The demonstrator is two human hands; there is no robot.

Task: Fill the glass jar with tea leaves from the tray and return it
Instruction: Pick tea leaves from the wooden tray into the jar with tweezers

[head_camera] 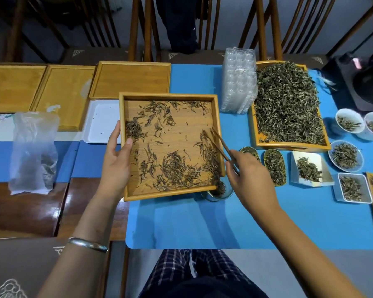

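Note:
A square wooden tray [123, 147] with scattered dark tea leaves [177, 168] is tilted over the blue mat. My left hand [116, 160] grips its left rim, thumb inside the tray. My right hand [246, 171] pinches a pair of wooden tongs [218, 143] whose tips reach among the leaves by the tray's right side. The glass jar [219, 191] stands under the tray's near right corner, partly hidden by it, with leaves spilling into its mouth.
A large tray heaped with tea leaves [286, 104] and a stack of clear plastic lids [239, 82] lie to the right. Small dishes of leaves [346, 155] line the right side. Empty wooden trays [129, 79], a white tray [101, 123] and a plastic bag [33, 151] lie left.

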